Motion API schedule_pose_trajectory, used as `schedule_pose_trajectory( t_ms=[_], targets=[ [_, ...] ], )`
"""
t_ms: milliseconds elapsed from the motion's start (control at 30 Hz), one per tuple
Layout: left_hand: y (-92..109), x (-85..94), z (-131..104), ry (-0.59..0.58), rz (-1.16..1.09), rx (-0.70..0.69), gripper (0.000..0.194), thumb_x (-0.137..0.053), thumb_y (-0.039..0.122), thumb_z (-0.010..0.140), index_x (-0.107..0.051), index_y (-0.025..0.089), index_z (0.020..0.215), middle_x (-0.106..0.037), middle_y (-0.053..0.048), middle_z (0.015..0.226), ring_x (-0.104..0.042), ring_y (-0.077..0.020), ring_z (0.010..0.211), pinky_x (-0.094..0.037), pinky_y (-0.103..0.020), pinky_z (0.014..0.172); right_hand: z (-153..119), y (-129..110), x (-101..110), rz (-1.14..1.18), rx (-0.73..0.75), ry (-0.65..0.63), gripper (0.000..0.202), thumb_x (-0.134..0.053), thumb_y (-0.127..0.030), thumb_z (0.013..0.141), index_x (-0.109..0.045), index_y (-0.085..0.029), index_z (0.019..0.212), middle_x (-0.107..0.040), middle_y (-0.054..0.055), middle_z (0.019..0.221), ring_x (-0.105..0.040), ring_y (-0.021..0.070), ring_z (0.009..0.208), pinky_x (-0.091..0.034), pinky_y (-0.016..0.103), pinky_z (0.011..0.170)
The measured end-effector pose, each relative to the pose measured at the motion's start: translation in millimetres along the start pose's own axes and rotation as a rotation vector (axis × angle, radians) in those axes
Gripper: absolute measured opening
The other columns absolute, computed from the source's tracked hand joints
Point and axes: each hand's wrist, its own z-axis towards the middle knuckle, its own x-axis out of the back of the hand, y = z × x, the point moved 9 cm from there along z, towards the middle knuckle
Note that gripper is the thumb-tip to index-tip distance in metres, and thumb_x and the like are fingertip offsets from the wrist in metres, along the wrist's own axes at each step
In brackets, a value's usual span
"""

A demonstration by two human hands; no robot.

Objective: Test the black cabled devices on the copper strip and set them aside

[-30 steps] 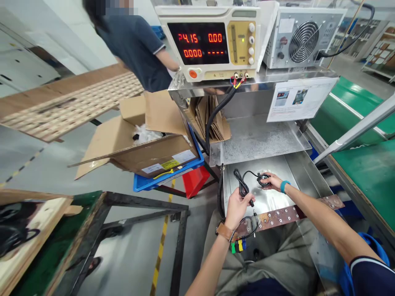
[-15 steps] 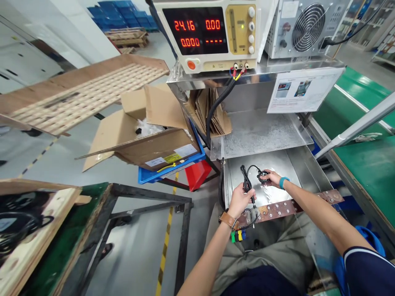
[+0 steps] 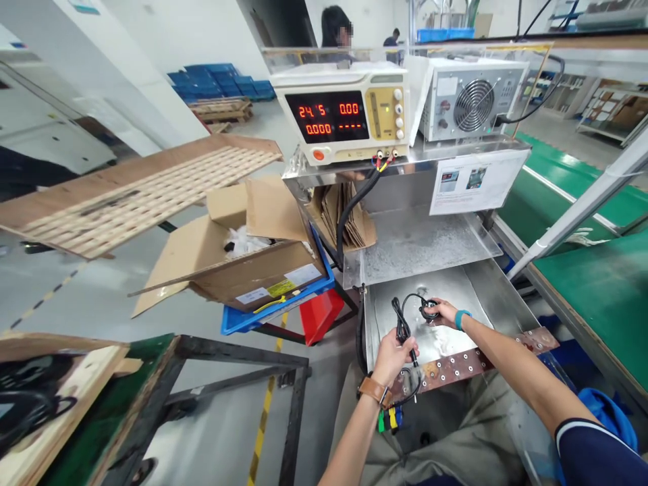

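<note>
1. And here we are over the metal tray (image 3: 379,322): the left hand (image 3: 391,359) and the right hand (image 3: 446,312) are apart, a black strand arching between them.
2. Left fingers closed on the cable bundle (image 3: 400,327)! Its long axis runs away from the body, leaning slightly left, with the folded loops at the far end.
3. At the near end, the dark plug end (image 3: 414,358) pokes out past the left thumb, pointing back towards the studded strip (image 3: 458,365). The left hand is clearly the nearer one.
4. Over to the right hand, farther out, its fingers gripping the cable coil (image 3: 430,309). That coil lies to the right of the bundle, above the tray.
5. Down by the left wrist, a thin black lead (image 3: 420,383) curves up close to the plug end; whether they touch looks too small to call from here.
</note>
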Motion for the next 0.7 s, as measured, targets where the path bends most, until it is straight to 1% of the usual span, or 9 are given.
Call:
schedule_pose_trajectory(
  t_ms=[167, 267, 333, 467, 600, 700],
  targets=[
    [-1.2, 0.5, -3.5, 0.022, -0.039, -0.009, 0.056, -0.079, 0.058, 0.062, -0.050, 0.017, 0.086, -0.063, -0.001, 0.069, -0.064, -0.0157, 0.062, -0.049, -0.024, 0.055, -0.2, 0.8, -0.5, -0.003, -0.009, 0.004, 0.049, -0.082, -0.019, 0.066, -0.056, -0.016, 0.107, -0.063, 0.007, 0.092, -0.063, 0.0238, 0.082, -0.060, 0.045, 0.072],
    [-0.1, 0.7, -3.9, 0.021, -0.047, -0.030, 0.055, -0.079, 0.058, 0.063, -0.050, 0.017, 0.086, -0.064, -0.002, 0.069, -0.063, -0.0154, 0.061, -0.047, -0.022, 0.053, 2.9, 2.9, -0.5, -0.004, -0.010, 0.008, 0.048, -0.082, -0.016, 0.065, -0.056, -0.016, 0.106, -0.063, 0.008, 0.093, -0.063, 0.0245, 0.082, -0.061, 0.044, 0.069],
    [-1.6, 0.0, -3.2, 0.009, -0.046, -0.030, 0.054, -0.078, 0.058, 0.064, -0.050, 0.017, 0.087, -0.064, -0.002, 0.068, -0.063, -0.0151, 0.060, -0.044, -0.021, 0.051, 5.0, 4.2, -0.8, -0.006, -0.014, 0.005, 0.044, -0.081, -0.016, 0.066, -0.057, -0.015, 0.103, -0.062, 0.008, 0.090, -0.063, 0.0249, 0.081, -0.061, 0.044, 0.068],
    [-6.2, -1.1, -1.5, -0.007, -0.009, -0.027, 0.053, -0.074, 0.059, 0.069, -0.049, 0.017, 0.090, -0.064, -0.002, 0.065, -0.062, -0.0143, 0.056, -0.039, -0.019, 0.047, 8.0, 5.7, 1.2, -0.007, -0.019, 0.002, 0.040, -0.079, -0.016, 0.070, -0.058, -0.015, 0.103, -0.062, 0.008, 0.089, -0.063, 0.0246, 0.080, -0.061, 0.045, 0.068],
    [-6.1, -1.8, -0.9, -0.009, 0.025, -0.030, 0.051, -0.071, 0.059, 0.071, -0.048, 0.018, 0.090, -0.065, -0.002, 0.065, -0.062, -0.0147, 0.055, -0.039, -0.019, 0.046, 10.7, 6.7, 4.7, 0.008, -0.017, 0.000, 0.038, -0.078, -0.016, 0.071, -0.057, -0.016, 0.104, -0.062, 0.008, 0.090, -0.063, 0.0236, 0.079, -0.061, 0.046, 0.070],
    [-4.9, -1.4, -1.0, -0.001, 0.041, -0.030, 0.050, -0.070, 0.058, 0.071, -0.047, 0.018, 0.090, -0.065, -0.002, 0.064, -0.062, -0.0146, 0.054, -0.037, -0.019, 0.045, 11.1, 7.1, 3.0, 0.012, -0.017, -0.015, 0.036, -0.077, -0.017, 0.071, -0.057, -0.016, 0.101, -0.061, 0.007, 0.085, -0.062, 0.0231, 0.076, -0.060, 0.045, 0.070]
  ],
)
